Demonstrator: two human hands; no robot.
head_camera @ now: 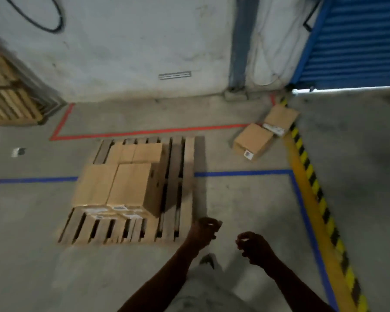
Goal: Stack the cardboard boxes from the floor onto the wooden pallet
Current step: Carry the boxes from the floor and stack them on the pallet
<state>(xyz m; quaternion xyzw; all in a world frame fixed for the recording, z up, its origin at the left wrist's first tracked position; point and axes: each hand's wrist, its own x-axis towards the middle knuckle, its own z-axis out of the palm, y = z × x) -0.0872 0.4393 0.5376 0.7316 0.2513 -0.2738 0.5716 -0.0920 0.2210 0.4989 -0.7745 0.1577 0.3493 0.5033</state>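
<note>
- Concrete floor (245, 203), grey and scuffed, fills most of the frame, with a pale plaster wall (126, 46) across the top and a blue ribbed roller shutter (358, 41) in the upper right corner.
- Slatted wooden pallet (185, 176) lies flat at centre-left, and its right-hand boards are bare.
- Stacked brown cardboard boxes (126, 183) sit on the left part of that pallet, at least two layers high, white labels showing on the near faces.
- Spare wooden pallets (7, 95) are leaning against the wall at the left edge of the frame.
- Yellow-and-black hazard stripe (313, 188) runs diagonally down the right side, blue floor tape (243, 173) just inside it, red floor tape (144, 131) beyond the pallet.
- Two loose brown cardboard boxes (253, 140) rest on the floor at upper right of centre, touching each other, well apart from the pallet, right by the hazard stripe.
- Left hand (203, 233) hangs in the air at lower centre, just off the pallet's near right corner, fingers loosely curled, nothing in it.
- Right hand (254, 248) is beside it, a gap between the two, fingers loosely curled too, empty.
- Small white scrap (17, 152) lies on the floor at far left; too blurred to name.
</note>
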